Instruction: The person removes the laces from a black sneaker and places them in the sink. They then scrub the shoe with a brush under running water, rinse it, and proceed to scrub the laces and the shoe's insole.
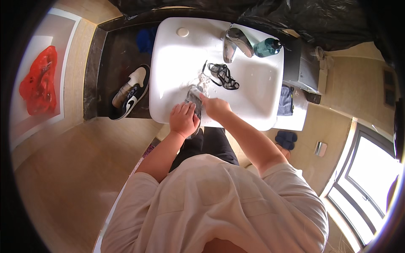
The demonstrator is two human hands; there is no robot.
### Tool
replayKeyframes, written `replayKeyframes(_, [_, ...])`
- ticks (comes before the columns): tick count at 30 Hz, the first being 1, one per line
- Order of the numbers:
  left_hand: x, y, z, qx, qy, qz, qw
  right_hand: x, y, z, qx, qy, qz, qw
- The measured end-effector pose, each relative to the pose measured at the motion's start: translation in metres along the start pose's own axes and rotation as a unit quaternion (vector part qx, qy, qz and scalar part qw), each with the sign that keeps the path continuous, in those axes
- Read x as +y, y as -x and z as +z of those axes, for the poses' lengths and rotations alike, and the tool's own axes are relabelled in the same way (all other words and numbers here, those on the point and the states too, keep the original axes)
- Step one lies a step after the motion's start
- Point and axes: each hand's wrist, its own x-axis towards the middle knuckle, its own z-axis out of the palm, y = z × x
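Note:
In the white sink [259, 104] lies a long grey piece, apparently a shoe insole [198, 109], its lower end hanging over the front rim. My left hand [184, 118] presses on its left side with the fingers spread over it. My right hand [215, 107] grips a light-coloured brush [196, 92], whose head rests on the insole's upper end. Suds lie just above the brush. Right of them is a tangle of wet black shoelaces [224, 76]. A black and white sneaker [131, 93] without laces stands on the dark counter at the left.
A metal faucet [237, 39] and a teal bottle [267, 47] are at the sink's back right. A round white stopper [182, 32] sits at the back left. A blue object [145, 40] lies behind the sneaker. Folded dark cloth [286, 100] lies right of the sink.

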Motion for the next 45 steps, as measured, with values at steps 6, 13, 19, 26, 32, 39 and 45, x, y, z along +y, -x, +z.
replayKeyframes(6, [-0.001,-0.002,-0.005,0.002,0.009,0.003,1.0,0.009,-0.013,-0.003,0.054,-0.067,-0.023,0.996])
replayKeyframes(13, [0.002,-0.003,-0.004,0.004,0.014,0.004,1.0,0.015,-0.005,0.003,0.034,-0.049,-0.005,0.998])
replayKeyframes(19, [-0.001,-0.003,-0.006,0.002,0.022,0.006,1.0,0.005,-0.012,-0.014,0.022,-0.029,-0.02,0.999])
replayKeyframes(26, [0.003,-0.007,-0.005,0.01,0.013,0.003,1.0,0.002,-0.013,-0.001,0.005,-0.083,0.011,0.996])
replayKeyframes(32, [-0.003,-0.003,-0.006,0.011,0.033,-0.005,0.999,-0.002,-0.007,-0.011,-0.005,-0.05,-0.017,0.999])
replayKeyframes(39, [0.001,-0.006,-0.005,0.021,0.025,0.002,0.999,0.004,-0.03,-0.001,0.022,-0.109,0.013,0.994])
replayKeyframes(45, [0.0,-0.004,-0.007,0.025,0.033,0.01,0.999,-0.01,0.003,-0.021,0.007,-0.014,-0.032,0.999])
